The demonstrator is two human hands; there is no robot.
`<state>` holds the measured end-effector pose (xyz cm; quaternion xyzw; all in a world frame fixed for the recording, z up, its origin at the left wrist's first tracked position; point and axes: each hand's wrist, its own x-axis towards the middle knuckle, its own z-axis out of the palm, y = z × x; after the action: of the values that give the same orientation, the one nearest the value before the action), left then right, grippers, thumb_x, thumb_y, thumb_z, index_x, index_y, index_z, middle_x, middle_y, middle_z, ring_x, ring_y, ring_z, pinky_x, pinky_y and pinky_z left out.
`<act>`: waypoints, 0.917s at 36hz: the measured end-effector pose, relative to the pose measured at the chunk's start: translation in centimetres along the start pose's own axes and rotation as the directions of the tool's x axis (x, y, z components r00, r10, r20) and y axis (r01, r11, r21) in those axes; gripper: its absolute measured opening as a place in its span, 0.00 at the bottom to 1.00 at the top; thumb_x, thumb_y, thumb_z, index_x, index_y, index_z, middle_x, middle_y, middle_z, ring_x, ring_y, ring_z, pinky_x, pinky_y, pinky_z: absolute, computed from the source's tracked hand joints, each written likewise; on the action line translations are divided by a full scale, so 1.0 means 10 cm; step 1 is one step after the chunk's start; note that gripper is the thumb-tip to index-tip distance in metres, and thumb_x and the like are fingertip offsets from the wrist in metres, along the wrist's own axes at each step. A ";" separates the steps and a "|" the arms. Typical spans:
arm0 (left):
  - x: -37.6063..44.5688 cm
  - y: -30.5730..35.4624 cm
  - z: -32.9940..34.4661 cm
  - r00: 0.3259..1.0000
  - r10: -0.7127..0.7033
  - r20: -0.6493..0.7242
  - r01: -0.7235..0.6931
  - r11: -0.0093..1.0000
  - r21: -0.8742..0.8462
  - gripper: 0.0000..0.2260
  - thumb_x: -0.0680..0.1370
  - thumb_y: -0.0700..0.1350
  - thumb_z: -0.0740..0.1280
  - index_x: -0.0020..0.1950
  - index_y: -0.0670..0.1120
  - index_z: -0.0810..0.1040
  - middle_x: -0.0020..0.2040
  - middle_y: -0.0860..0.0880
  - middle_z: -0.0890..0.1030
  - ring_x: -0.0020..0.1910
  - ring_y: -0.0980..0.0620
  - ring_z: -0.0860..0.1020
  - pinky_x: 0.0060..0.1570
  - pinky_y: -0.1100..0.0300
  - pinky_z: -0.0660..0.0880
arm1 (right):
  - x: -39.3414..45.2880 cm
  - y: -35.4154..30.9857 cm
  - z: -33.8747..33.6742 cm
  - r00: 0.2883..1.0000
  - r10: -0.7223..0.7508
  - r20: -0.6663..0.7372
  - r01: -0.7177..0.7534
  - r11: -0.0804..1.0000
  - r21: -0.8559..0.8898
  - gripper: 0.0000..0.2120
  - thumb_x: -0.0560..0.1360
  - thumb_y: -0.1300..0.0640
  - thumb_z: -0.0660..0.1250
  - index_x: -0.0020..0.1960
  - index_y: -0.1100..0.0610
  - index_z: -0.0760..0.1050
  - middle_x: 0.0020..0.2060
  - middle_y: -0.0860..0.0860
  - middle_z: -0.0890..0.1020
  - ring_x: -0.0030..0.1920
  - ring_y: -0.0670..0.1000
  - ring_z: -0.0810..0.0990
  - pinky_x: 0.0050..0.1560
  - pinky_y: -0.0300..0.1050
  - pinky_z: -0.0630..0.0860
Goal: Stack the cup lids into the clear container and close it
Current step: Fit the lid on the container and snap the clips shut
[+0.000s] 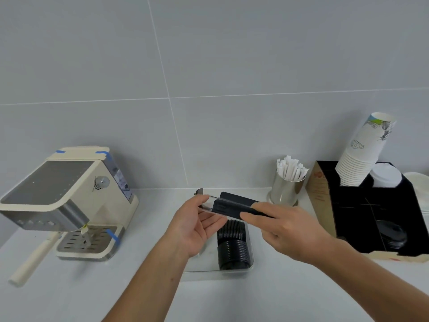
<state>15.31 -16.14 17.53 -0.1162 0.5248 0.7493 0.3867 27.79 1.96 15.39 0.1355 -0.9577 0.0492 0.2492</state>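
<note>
A coffee machine (pixel 67 203) is sitting at the left of the surface (pixel 69 287). My left hand (pixel 195 225) and right hand (pixel 285 231) are both gripping the container lid (pixel 232 205), holding it just above the clear container (pixel 249 263), where black cup lids (pixel 233 245) are lying stacked.

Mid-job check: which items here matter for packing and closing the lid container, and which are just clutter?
In play:
- clear container on the counter
- black cup lids stacked inside it
- container cover, held above it
- left hand and right hand, each with a grip on the cover

Just lying about:
- espresso machine
- steel cup of wrapped sticks
- paper cup stack
- black organiser box
</note>
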 end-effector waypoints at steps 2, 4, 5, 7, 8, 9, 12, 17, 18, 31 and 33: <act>-0.01 -0.03 -0.03 1.000 0.003 -0.001 -0.003 0.999 -0.032 0.05 0.78 0.39 0.64 0.52 0.39 0.76 0.41 0.38 0.84 0.40 0.42 0.85 0.43 0.51 0.84 | -0.02 0.00 0.02 1.000 -0.002 0.004 0.002 0.999 0.038 0.22 0.71 0.62 0.63 0.62 0.46 0.73 0.52 0.47 0.83 0.39 0.50 0.82 0.23 0.41 0.74; -0.01 -0.05 -0.07 1.000 0.016 -0.003 -0.016 0.999 -0.049 0.06 0.77 0.36 0.65 0.52 0.36 0.77 0.42 0.38 0.83 0.40 0.43 0.85 0.42 0.52 0.84 | -0.06 0.01 0.05 1.000 0.020 0.015 -0.021 0.996 0.085 0.23 0.70 0.61 0.68 0.62 0.44 0.74 0.55 0.45 0.83 0.43 0.49 0.84 0.27 0.44 0.79; -0.01 -0.07 -0.09 1.000 0.020 -0.006 -0.021 0.998 -0.051 0.08 0.77 0.35 0.65 0.54 0.35 0.78 0.44 0.37 0.82 0.41 0.43 0.85 0.41 0.52 0.84 | -0.08 0.01 0.05 0.998 0.044 0.045 -0.048 0.994 0.100 0.25 0.69 0.59 0.69 0.63 0.41 0.73 0.59 0.44 0.82 0.48 0.48 0.84 0.33 0.43 0.81; -0.02 -0.09 -0.13 1.000 0.023 -0.016 -0.024 0.998 -0.052 0.11 0.76 0.35 0.67 0.58 0.33 0.77 0.50 0.33 0.82 0.44 0.42 0.85 0.43 0.52 0.84 | -0.12 0.03 0.03 0.980 0.123 0.158 -0.144 0.980 0.134 0.29 0.71 0.51 0.68 0.70 0.35 0.65 0.68 0.40 0.76 0.60 0.44 0.79 0.50 0.40 0.80; -0.02 -0.09 -0.15 0.999 0.025 -0.023 -0.026 0.998 -0.050 0.12 0.76 0.35 0.68 0.59 0.33 0.76 0.52 0.32 0.83 0.45 0.42 0.84 0.43 0.52 0.84 | -0.14 0.03 0.00 0.963 0.165 0.212 -0.204 0.963 0.177 0.30 0.73 0.46 0.66 0.71 0.32 0.59 0.71 0.38 0.70 0.65 0.41 0.74 0.58 0.39 0.75; -0.03 -0.10 -0.18 0.999 0.030 -0.032 -0.031 0.999 -0.043 0.13 0.76 0.35 0.68 0.59 0.33 0.76 0.54 0.32 0.83 0.46 0.42 0.84 0.44 0.52 0.84 | -0.16 0.05 -0.02 0.949 0.202 0.244 -0.259 0.938 0.232 0.30 0.73 0.42 0.63 0.71 0.29 0.55 0.72 0.35 0.65 0.68 0.38 0.70 0.63 0.38 0.70; -0.05 -0.11 -0.28 0.997 0.063 -0.045 -0.065 0.997 -0.037 0.11 0.78 0.35 0.67 0.60 0.34 0.77 0.54 0.33 0.83 0.49 0.43 0.85 0.48 0.52 0.83 | -0.19 0.12 -0.10 0.910 0.366 0.198 -0.413 0.846 0.337 0.26 0.73 0.39 0.63 0.68 0.25 0.61 0.71 0.31 0.64 0.72 0.35 0.64 0.71 0.39 0.62; -0.10 -0.11 -0.44 0.994 0.104 -0.016 -0.105 0.993 -0.056 0.12 0.78 0.33 0.63 0.62 0.38 0.77 0.52 0.36 0.85 0.55 0.42 0.84 0.55 0.51 0.80 | -0.21 0.26 -0.07 0.610 0.774 0.171 -0.737 0.475 0.481 0.22 0.75 0.52 0.71 0.68 0.46 0.74 0.56 0.44 0.79 0.57 0.50 0.80 0.59 0.45 0.73; -0.12 -0.11 -0.46 0.994 0.109 -0.001 -0.109 0.992 -0.059 0.13 0.79 0.33 0.63 0.62 0.38 0.77 0.52 0.37 0.85 0.55 0.42 0.83 0.55 0.51 0.80 | -0.20 0.29 -0.06 0.538 0.813 0.221 -0.785 0.389 0.482 0.22 0.75 0.51 0.70 0.68 0.46 0.73 0.57 0.47 0.80 0.57 0.50 0.80 0.58 0.43 0.71; -0.22 -0.10 -0.70 0.979 0.169 0.114 -0.153 0.978 -0.143 0.15 0.80 0.34 0.61 0.65 0.40 0.76 0.57 0.36 0.83 0.49 0.45 0.86 0.53 0.54 0.80 | 0.00 0.28 0.02 0.307 0.700 0.645 -0.628 -0.360 0.690 0.17 0.73 0.65 0.72 0.61 0.59 0.77 0.46 0.60 0.82 0.41 0.57 0.81 0.40 0.48 0.81; -0.22 -0.08 -0.72 0.976 0.185 0.113 -0.168 0.975 -0.146 0.16 0.80 0.35 0.61 0.66 0.43 0.76 0.57 0.36 0.83 0.49 0.44 0.86 0.53 0.54 0.80 | 0.04 0.27 0.01 0.317 0.717 0.621 -0.641 -0.321 0.698 0.17 0.73 0.67 0.72 0.61 0.60 0.76 0.45 0.60 0.82 0.39 0.56 0.81 0.36 0.45 0.81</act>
<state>15.72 -23.37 15.22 -0.0474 0.4555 0.8205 0.3422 26.66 4.40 15.45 -0.3408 -0.6001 0.7201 0.0721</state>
